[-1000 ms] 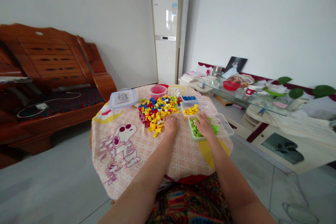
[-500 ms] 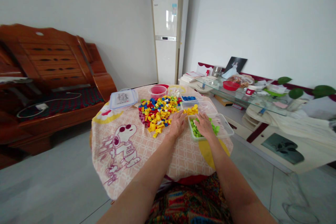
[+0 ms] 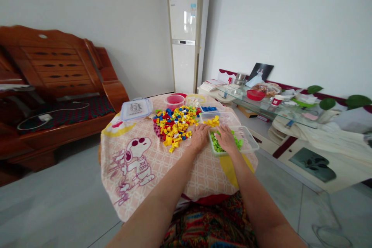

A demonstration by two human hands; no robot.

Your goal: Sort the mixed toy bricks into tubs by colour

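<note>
Fingers of the left hand: reaching forward, lying close together, tips at the near left corner of a clear rectangular plastic box; from where I stand I cannot tell whether anything is pinched beneath them
Fingers of the right hand: thumb standing apart from the others, palm down over a second clear rectangular plastic box, tips near its far wall
Green bricks: small lime-green plastic bricks in that second box, under and around the right hand
Yellow bricks: small yellow plastic bricks at the left end of the first box, just beyond both hands
Blue bricks: small blue plastic bricks in a smaller clear plastic box, farther back
Mixed heap: loose pile of red, yellow, blue, green and white plastic bricks, on the table left of the left hand
Far side: round pink plastic tub behind the heap
Far left: clear plastic box with a printed, blue-edged lid
Cloth: pale pink, white-latticed tablecloth under everything, cartoon dog at left
Room: brown carved wooden bench left, glass shelf with a round red bowl right
</note>
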